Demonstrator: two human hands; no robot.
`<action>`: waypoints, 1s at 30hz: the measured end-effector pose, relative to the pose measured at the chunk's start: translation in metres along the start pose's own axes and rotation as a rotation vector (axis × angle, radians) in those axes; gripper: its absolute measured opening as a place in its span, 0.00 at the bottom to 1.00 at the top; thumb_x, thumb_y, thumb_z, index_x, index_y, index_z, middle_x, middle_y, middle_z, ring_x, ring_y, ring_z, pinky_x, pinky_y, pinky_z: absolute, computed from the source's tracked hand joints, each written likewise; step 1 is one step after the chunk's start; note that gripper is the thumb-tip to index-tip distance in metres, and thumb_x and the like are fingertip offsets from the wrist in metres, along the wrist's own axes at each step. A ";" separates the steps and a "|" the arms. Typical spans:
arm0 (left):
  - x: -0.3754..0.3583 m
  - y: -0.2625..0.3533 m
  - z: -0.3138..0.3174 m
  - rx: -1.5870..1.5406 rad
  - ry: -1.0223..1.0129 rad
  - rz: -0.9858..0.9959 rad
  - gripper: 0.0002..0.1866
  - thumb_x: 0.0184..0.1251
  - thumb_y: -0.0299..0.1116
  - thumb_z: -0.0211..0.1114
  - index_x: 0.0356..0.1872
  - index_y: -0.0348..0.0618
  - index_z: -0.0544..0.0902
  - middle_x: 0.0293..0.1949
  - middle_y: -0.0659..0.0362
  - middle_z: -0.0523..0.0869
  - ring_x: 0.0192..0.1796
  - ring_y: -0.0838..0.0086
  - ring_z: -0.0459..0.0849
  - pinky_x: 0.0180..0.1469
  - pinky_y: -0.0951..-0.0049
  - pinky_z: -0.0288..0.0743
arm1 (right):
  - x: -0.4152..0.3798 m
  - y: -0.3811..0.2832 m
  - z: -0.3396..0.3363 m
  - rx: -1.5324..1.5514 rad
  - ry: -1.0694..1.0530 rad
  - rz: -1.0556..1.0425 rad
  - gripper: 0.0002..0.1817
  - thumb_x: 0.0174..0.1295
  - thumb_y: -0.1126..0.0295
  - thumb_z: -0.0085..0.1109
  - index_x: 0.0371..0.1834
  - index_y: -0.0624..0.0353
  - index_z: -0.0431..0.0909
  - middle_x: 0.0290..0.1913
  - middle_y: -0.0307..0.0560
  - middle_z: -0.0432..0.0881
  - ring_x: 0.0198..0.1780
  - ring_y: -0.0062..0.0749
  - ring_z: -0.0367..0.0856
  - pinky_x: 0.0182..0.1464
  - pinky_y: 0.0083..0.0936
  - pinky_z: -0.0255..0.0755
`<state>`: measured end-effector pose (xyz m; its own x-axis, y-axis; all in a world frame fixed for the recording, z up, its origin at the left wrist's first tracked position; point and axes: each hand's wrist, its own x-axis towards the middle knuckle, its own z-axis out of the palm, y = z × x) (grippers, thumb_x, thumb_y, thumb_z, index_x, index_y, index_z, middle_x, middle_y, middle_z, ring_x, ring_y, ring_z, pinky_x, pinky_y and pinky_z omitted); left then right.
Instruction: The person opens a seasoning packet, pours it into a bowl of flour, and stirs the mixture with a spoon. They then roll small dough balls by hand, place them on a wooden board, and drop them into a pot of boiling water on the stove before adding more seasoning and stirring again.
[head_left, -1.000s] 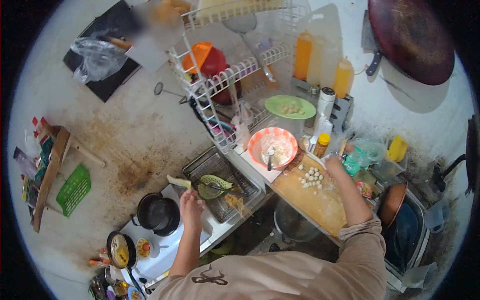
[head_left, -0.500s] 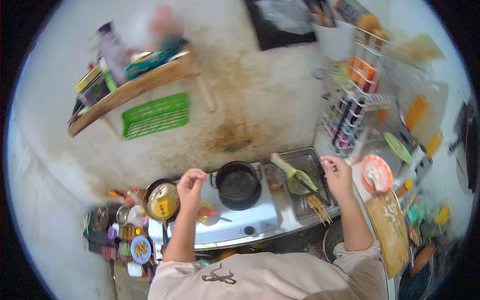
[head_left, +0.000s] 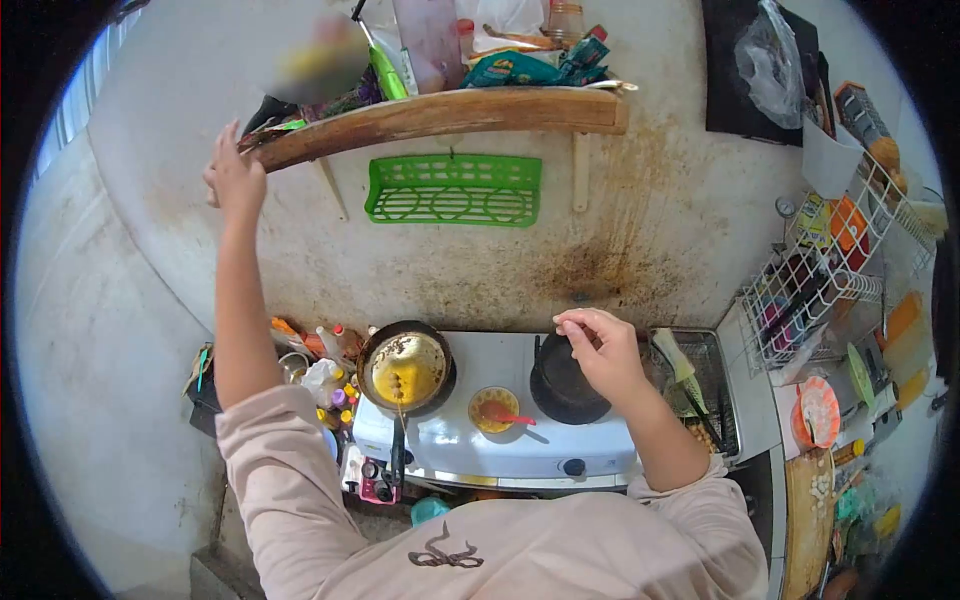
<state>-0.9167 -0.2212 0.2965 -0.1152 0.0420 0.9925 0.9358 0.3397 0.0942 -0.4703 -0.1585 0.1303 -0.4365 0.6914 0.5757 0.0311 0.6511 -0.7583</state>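
Observation:
My left hand (head_left: 236, 178) is raised at the left end of the wooden shelf (head_left: 440, 116), fingers stretched upward beside the shelf's edge. Over the black pot (head_left: 562, 385) on the white stove hovers my right hand (head_left: 606, 350), its thumb and fingertips drawn together; anything between them is hidden. Left of the pot stands a small patterned bowl (head_left: 482, 420) with a red spoon (head_left: 520, 419) and reddish contents. A frying pan (head_left: 398, 330) holds a skewer of food (head_left: 397, 383) in yellow liquid, the stick reaching over the rim.
Packets, a green-handled tool (head_left: 386, 72) and jars crowd the shelf. Below it a green plastic basket (head_left: 453, 190) hangs on the wall. A wire rack (head_left: 820, 280), an orange bowl (head_left: 817, 412) and a cutting board (head_left: 808, 520) are to the right; bottles (head_left: 340, 345) stand left of the stove.
My left hand has gone from above the stove up and left to the shelf end. My right hand has moved from beside the tray to over the pot. The view has shifted left.

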 end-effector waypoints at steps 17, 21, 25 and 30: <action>-0.013 0.128 -0.090 -0.534 -0.135 0.178 0.08 0.45 0.23 0.63 0.31 0.39 0.80 0.30 0.58 0.79 0.38 0.66 0.76 0.45 0.69 0.68 | -0.011 0.025 -0.024 0.649 -0.263 0.682 0.17 0.64 0.62 0.44 0.46 0.65 0.71 0.38 0.48 0.78 0.30 0.24 0.77 0.28 0.17 0.72; -0.092 0.225 -0.094 -0.801 -0.520 0.494 0.16 0.27 0.25 0.63 0.27 0.52 0.82 0.27 0.66 0.78 0.40 0.68 0.74 0.47 0.62 0.57 | -0.024 0.001 -0.033 1.164 -0.363 0.934 0.26 0.63 0.50 0.39 0.51 0.64 0.67 0.42 0.49 0.77 0.36 0.29 0.79 0.31 0.20 0.75; -0.177 0.301 -0.069 -1.158 -0.763 0.579 0.15 0.30 0.31 0.67 0.28 0.58 0.82 0.34 0.70 0.78 0.45 0.68 0.71 0.47 0.57 0.52 | -0.059 0.030 -0.063 1.378 -0.323 0.947 0.25 0.64 0.53 0.37 0.52 0.64 0.66 0.43 0.51 0.76 0.41 0.34 0.79 0.38 0.26 0.76; -0.225 0.393 -0.069 -1.340 -0.749 0.553 0.17 0.31 0.26 0.65 0.29 0.58 0.84 0.34 0.69 0.78 0.44 0.67 0.71 0.47 0.62 0.53 | -0.109 0.039 -0.130 1.134 0.090 0.974 0.15 0.62 0.67 0.46 0.47 0.66 0.69 0.42 0.48 0.77 0.41 0.29 0.79 0.42 0.27 0.75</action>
<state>-0.4998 -0.1618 0.1154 0.5610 0.4312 0.7066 0.4735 -0.8673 0.1534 -0.3046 -0.1671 0.0777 -0.5990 0.7435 -0.2973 -0.4448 -0.6176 -0.6486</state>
